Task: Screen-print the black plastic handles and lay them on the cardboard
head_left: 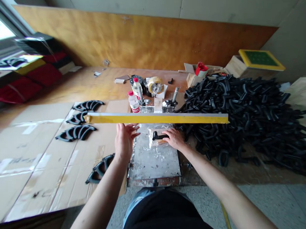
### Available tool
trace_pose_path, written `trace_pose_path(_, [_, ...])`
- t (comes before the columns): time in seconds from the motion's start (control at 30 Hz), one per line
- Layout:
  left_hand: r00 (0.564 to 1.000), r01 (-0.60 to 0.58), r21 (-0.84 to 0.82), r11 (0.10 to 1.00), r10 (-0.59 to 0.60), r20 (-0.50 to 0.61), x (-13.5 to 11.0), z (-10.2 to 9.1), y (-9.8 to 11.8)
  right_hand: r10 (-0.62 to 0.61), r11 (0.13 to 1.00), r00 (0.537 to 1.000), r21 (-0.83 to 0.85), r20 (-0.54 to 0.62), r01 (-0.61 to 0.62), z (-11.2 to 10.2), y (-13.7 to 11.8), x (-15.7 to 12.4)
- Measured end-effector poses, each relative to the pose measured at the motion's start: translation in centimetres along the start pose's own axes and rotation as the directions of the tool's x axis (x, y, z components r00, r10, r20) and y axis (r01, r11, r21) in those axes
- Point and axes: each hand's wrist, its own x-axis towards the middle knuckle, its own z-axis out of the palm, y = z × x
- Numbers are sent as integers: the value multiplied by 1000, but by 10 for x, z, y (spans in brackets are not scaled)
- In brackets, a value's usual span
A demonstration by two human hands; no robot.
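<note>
My right hand (pixel 175 138) has its fingertips closed on one end of a small curved black plastic handle (pixel 157 136). The handle lies on a clear-taped holder (pixel 151 143) in the middle of a grey metal plate (pixel 154 163). To the left of it, my left hand (pixel 124 140) is raised with its fingers apart and nothing visible between them. Its fingertips come close to the lower edge of a long yellow bar (pixel 152 119) with a grey top, which spans above the plate. Whether they touch the bar I cannot tell.
A large heap of black handles (pixel 231 111) covers the right. Several handles lie in rows on cardboard (pixel 52 157) at the left. Behind the bar stand metal posts (pixel 175 94), plastic bottles (pixel 134 102) and a tape roll (pixel 156 85). A wooden board (pixel 146 41) closes off the back.
</note>
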Motion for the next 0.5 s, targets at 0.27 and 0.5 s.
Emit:
trace_pose_path(0.27, [835,549,59,834,-551,18,-79,-39,-100,-414,909,906,-22,82,417,20,-80,-39])
trace_pose_path(0.5, [738,469,68,881,-348,-577,-103,-191,-113,316,906,940,-252,-130,-340,-30,43,-26])
